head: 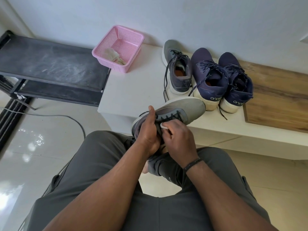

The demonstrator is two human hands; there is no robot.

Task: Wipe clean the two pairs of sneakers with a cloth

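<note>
Left hand gripping grey sneaker, right hand pinching white cloth, navy sneakers marked "one8".

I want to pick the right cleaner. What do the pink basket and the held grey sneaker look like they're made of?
Pink basket: looks like moulded plastic, slightly glossy, with a perforated grid in its walls.
Grey sneaker: the upper seems a matte knit or mesh fabric, going by its fine woven texture; the pale sole rim looks like rubber or foam, which I can't settle.
</note>
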